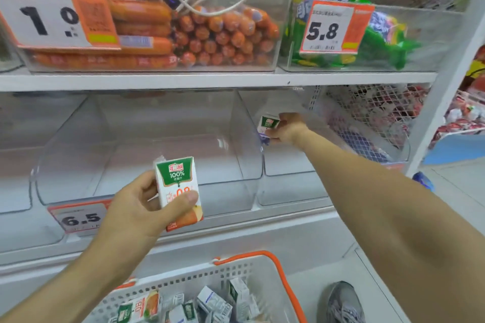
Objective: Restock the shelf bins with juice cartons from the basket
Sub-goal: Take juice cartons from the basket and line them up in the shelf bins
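Both hands hold juice cartons at the clear shelf bins
Left hand (136, 204) grips an upright carton (178, 191) before the middle bin (147, 165); right hand (287, 130) holds another carton (269, 123) inside the right-hand bin (286, 189)

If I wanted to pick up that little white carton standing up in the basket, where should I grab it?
Probably from above, pinching its two broad faces near the top. The upright carton in the basket stands above the cartons lying around it, so its top is free while its lower sides are crowded.

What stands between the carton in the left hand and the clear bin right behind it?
Nothing visible. The left hand holds its carton before the clear bin, whose open front shows no contents.
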A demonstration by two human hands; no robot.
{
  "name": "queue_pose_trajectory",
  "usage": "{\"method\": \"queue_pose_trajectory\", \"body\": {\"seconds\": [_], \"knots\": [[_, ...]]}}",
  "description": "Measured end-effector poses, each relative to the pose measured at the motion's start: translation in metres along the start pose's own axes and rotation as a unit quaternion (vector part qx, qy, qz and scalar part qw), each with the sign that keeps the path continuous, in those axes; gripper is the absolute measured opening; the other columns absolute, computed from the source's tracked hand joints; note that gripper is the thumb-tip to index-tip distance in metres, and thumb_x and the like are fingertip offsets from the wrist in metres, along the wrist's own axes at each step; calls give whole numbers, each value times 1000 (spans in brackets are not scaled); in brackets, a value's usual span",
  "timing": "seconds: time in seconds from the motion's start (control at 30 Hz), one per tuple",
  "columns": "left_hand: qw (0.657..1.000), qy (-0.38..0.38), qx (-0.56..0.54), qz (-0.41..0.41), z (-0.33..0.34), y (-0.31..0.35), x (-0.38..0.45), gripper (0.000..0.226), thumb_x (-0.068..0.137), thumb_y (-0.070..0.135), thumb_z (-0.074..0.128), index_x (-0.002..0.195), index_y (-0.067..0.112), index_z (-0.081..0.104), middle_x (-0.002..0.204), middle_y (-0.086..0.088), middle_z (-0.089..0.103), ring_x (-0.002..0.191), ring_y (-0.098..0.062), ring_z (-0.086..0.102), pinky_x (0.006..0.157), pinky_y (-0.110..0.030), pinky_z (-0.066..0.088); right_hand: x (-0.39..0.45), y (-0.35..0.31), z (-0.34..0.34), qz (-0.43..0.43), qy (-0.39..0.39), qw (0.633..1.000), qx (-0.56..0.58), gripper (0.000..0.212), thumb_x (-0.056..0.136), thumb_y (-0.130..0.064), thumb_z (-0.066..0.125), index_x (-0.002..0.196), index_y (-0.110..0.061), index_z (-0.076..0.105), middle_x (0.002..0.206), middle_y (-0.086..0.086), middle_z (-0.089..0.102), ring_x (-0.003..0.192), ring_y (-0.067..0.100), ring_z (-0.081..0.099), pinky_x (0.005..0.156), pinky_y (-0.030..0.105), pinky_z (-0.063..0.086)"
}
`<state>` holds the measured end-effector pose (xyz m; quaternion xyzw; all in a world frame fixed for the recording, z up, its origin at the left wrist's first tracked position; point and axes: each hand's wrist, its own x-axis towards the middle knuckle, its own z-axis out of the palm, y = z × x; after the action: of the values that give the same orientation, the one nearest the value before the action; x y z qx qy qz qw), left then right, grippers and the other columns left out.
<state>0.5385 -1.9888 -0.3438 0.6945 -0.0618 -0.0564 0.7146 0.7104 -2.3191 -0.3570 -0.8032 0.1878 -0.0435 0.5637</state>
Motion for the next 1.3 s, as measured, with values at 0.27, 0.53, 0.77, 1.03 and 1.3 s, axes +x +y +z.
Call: {"method": "queue_pose_trajectory", "body": {"seconds": [0.27, 0.53, 0.77, 1.03, 1.3], "knots": [[998, 26, 50, 1, 6, -3, 6, 37, 58, 14, 80, 91, 27, 71, 86, -4, 77, 75, -17, 74, 63, -25, 61, 30, -11, 32, -89, 36, 954, -283, 31, 74, -22, 79, 59, -22, 52, 81, 8, 70, 84, 24, 69, 70, 26, 52], [998, 16, 56, 4, 11, -13, 7, 41, 62, 10, 83, 100, 13, 69, 88, -5, 77, 78, -18, 74, 60, -26, 59, 24, -14, 35, -92, 56, 938, -330, 24, 80, -29, 75, 67, -15, 61, 74, 4, 63, 90, 27, 69, 68, 25, 48], [999, 19, 38, -3, 9, -9, 0, 59, 57, 26, 84, 112, 18, 65, 100, -1, 76, 94, -23, 73, 78, -44, 61, -46, -37, -9, -149, 43, 942, -297, 3, 79, -19, 73, 81, -21, 73, 90, -1, 71, 97, 21, 69, 85, 25, 53], [1000, -21, 2, 5, 2, 4, -17, 58, 65, 18, 80, 119, 10, 59, 103, -12, 74, 85, -21, 73, 68, -41, 61, -221, -81, -4, -253, -238, 912, -218, 24, 83, -31, 78, 98, -19, 64, 81, 5, 70, 64, 16, 66, 60, 32, 58], [988, 9, 85, 125, -43, 20, -31, 51, 72, 12, 85, 117, 22, 60, 102, 0, 74, 94, -20, 70, 75, -38, 60, -229, -91, 81, -233, -345, 909, -13, 35, 81, -13, 75, 110, -2, 59, 87, 27, 64, 71, 31, 70, 69, 41, 60]]}}
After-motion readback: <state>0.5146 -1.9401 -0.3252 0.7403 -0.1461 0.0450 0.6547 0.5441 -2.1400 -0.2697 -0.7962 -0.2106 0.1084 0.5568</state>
